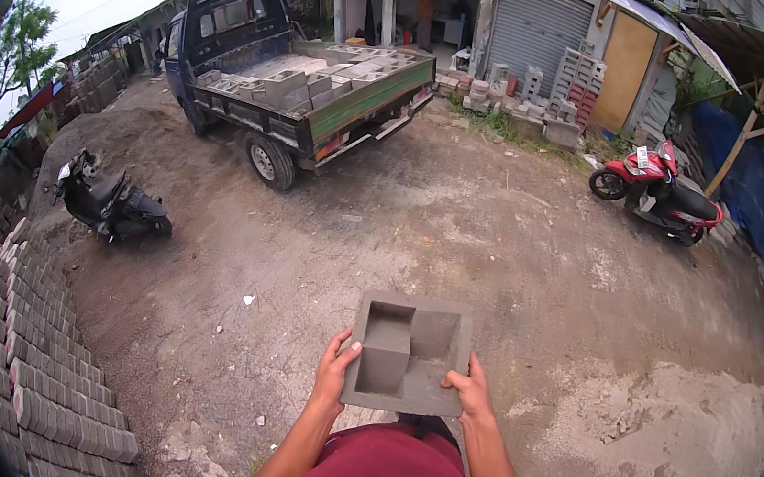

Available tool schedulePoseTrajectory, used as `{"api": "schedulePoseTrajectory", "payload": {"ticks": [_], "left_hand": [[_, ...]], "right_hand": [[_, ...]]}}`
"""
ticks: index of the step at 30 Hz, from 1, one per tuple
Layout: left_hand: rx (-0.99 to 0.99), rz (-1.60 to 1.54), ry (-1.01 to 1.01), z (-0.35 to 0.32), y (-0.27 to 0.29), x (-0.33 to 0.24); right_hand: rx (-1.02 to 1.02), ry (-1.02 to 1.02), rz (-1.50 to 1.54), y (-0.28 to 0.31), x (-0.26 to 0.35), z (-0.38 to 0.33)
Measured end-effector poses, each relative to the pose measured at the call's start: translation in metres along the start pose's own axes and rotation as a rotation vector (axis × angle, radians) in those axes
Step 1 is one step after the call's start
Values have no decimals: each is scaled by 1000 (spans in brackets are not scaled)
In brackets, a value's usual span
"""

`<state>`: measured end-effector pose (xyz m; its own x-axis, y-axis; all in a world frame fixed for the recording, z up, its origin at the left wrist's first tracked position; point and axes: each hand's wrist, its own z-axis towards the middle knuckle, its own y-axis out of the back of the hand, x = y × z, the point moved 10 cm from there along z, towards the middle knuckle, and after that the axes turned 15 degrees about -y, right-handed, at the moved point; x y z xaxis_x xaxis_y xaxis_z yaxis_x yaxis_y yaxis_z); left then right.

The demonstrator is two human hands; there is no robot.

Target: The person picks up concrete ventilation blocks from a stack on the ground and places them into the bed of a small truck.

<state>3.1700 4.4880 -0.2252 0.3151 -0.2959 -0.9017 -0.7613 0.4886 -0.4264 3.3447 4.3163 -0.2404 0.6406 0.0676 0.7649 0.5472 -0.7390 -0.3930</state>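
I carry a grey square concrete block (409, 353) with a stepped hollow in its face, held level in front of my chest. My left hand (335, 371) grips its left edge, thumb on top. On the right edge sits my right hand (472, 391), fingers curled over the rim. Ahead, a dark pickup truck (277, 80) stands with its bed full of similar grey blocks.
Rows of stacked paving bricks (29, 356) line the left. A black scooter (107, 200) is parked at left, a red scooter (656, 188) at right. More blocks (556, 93) are piled by the building. A sand heap (693, 444) lies right; dirt ground (459, 239) stretches ahead.
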Motion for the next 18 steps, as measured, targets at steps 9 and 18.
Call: {"api": "schedulePoseTrajectory", "payload": {"ticks": [9, 18], "left_hand": [[-87, -69, -30, 282, -89, 56], [-74, -75, -26, 555, -172, 108]], "right_hand": [[46, -25, -81, 12, 161, 271], [43, -26, -90, 27, 298, 522]]}}
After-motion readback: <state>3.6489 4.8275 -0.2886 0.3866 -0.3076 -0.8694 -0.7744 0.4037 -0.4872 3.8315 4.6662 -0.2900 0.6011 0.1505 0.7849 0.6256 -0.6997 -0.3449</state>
